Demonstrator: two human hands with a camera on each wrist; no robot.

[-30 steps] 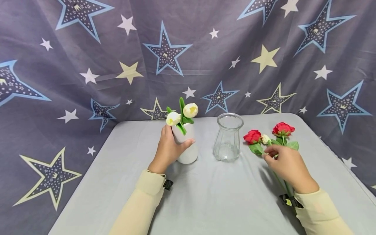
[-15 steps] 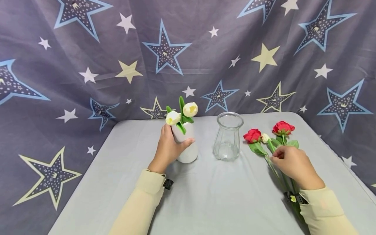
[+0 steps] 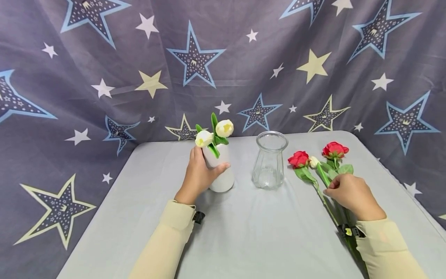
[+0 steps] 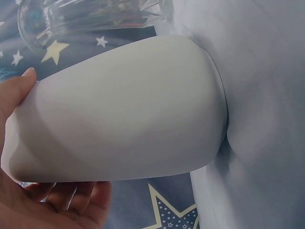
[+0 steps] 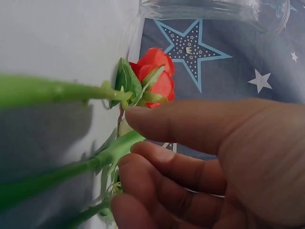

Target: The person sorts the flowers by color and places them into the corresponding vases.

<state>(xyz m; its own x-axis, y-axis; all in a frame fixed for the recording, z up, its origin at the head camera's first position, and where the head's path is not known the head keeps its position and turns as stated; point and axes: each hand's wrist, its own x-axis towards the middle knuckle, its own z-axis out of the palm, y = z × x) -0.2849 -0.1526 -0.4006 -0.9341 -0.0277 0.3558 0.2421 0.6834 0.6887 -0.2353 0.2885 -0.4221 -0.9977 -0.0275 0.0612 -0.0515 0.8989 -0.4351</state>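
Note:
My left hand (image 3: pixel 198 174) grips a white vase (image 3: pixel 223 179), thumb across its near side and fingers around the left. Two white tulips, a higher one (image 3: pixel 224 128) and a lower one (image 3: pixel 204 138), stand in it with green leaves. My right hand (image 3: pixel 353 195) is over several flower stems lying on the table. In the right wrist view, a gap separates thumb and forefinger (image 5: pixel 147 151), with a green tulip leaf (image 5: pixel 125 144) just beyond them. The white tulip bud (image 3: pixel 314 161) lies between a left red rose (image 3: pixel 299 159) and a right red rose (image 3: pixel 335 149).
A clear glass vase (image 3: pixel 268 170) stands upright between the white vase and the flowers. Grey cloth covers the table (image 3: pixel 244 236). Behind its far edge hangs a dark curtain (image 3: pixel 237 73) printed with stars.
My right hand has drawn back to the right, away from the left rose's leaf, and now hovers by the tulip's stem. The left hand keeps its hold on the white vase.

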